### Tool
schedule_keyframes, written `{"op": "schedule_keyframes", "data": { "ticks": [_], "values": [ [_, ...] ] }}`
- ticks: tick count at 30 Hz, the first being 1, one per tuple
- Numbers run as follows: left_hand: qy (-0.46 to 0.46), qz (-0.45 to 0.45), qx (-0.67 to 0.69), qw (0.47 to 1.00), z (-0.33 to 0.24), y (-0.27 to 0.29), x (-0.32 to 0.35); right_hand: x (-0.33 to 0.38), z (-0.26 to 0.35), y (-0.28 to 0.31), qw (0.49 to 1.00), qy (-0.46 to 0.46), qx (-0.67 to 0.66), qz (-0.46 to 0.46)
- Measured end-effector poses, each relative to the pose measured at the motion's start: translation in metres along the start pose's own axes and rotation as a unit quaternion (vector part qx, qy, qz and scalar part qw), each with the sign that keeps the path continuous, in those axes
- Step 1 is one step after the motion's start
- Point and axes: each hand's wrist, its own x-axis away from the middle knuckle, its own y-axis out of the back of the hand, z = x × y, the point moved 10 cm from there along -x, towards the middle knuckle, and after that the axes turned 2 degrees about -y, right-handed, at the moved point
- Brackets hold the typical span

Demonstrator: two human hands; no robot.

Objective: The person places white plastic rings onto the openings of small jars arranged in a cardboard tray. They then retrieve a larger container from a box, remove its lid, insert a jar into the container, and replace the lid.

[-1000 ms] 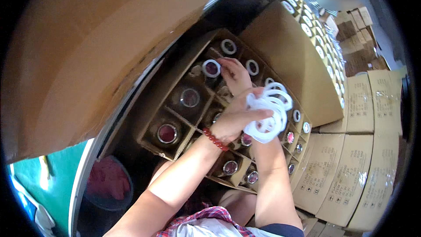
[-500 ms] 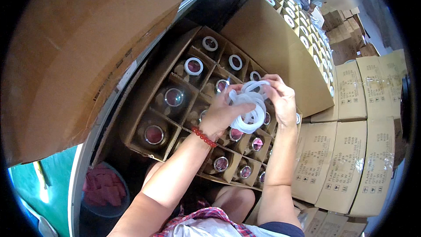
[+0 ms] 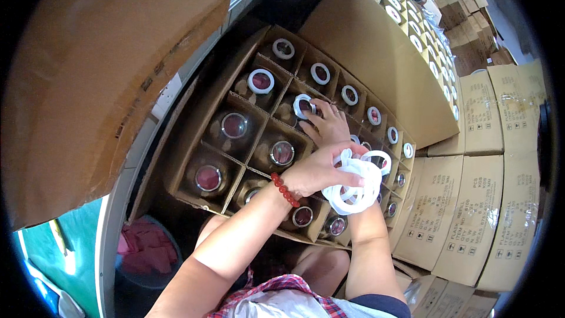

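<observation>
Divided carton [image 3: 191, 150] of bottles [image 3: 233, 125] in front. Left hand [image 3: 315, 168] still holds ring bunch [image 3: 356, 168] above it. Right hand [image 3: 329, 126] has left the bunch, touches white ring [image 3: 296, 108] on a mouth bare 0.5 s ago; can't tell if gripping.

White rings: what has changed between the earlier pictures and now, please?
The right hand has left the bunch of white rings and moved to the left, to a round bottle mouth. A single white ring, absent there half a second ago, is now around it. The left hand still holds the bunch.
</observation>
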Motion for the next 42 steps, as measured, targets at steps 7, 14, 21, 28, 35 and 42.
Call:
{"op": "schedule_keyframes", "data": {
  "ticks": [7,14,21,28,35,42],
  "values": [
    [-0.013,-0.008,0.008,1.000,0.000,0.001,0.001,0.016,-0.002,-0.013,0.997,0.043,0.058,0.018],
    [-0.017,-0.027,0.012,0.999,0.001,0.005,-0.001,0.003,0.029,0.004,0.994,0.051,0.097,0.012],
    [-0.027,-0.083,0.039,0.995,-0.010,0.022,0.002,0.033,-0.048,0.042,0.901,-0.193,-0.389,0.000],
    [-0.032,-0.141,0.001,0.990,-0.006,0.031,-0.005,0.083,-0.070,0.079,0.802,-0.235,-0.548,-0.037],
    [-0.113,-0.247,0.064,0.960,-0.048,0.074,0.001,0.091,-0.114,0.114,0.933,-0.186,-0.154,-0.268],
    [-0.156,-0.265,0.065,0.949,-0.057,0.078,0.009,0.125,-0.114,0.098,0.915,-0.249,-0.168,-0.271]
  ]
}}
